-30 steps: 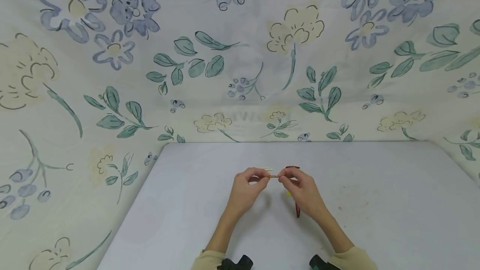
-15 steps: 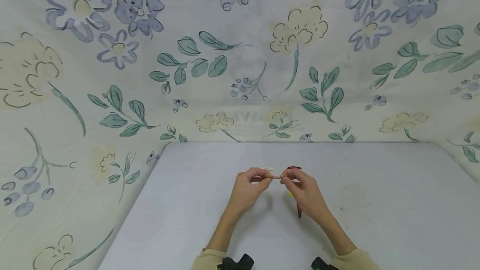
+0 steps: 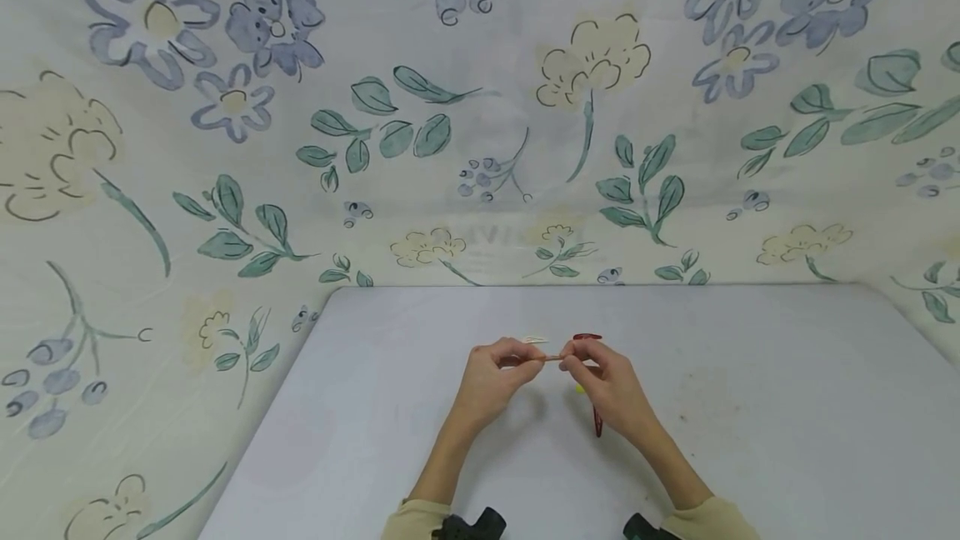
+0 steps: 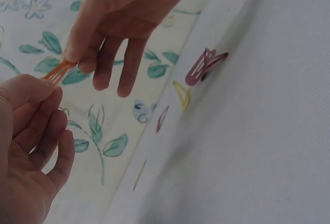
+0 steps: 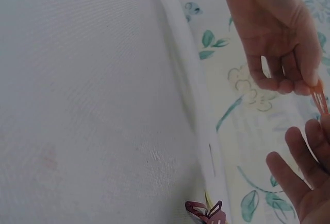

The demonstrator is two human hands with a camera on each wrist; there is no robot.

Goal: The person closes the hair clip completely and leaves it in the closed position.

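Seeing an orange hair clip (image 4: 58,71) on my feed, slim & flat w/ long slots, held up off the tabletop (image 3: 352,407) btwn the person's left hand (image 3: 491,377) & right hand (image 3: 611,386). On head cam it's just a thin, approx level bar. Tabletop's pale grey-white. Near to far I get: dark red clips (image 4: 198,72) below the right hand, overlapping, exact no. unclear; brownish specks (image 3: 682,417) off to the right; a small yellow clip (image 3: 580,388), mostly behind that hand on head cam; then a pale clip (image 3: 534,340) & a red clip (image 3: 587,337) nearer the back edge. Past that, cloth (image 3: 510,115) w/ blue & yellow flowers + green leaves fills the bkgd & runs down the left side.

Fingers: left pinches one end, thumb vs. index, gap only as wide as the clip; its other fingers (image 4: 64,154) bend loosely. Right pinches the opp. end likewise, its spare fingers (image 4: 132,67) hanging straighter, slightly spread.
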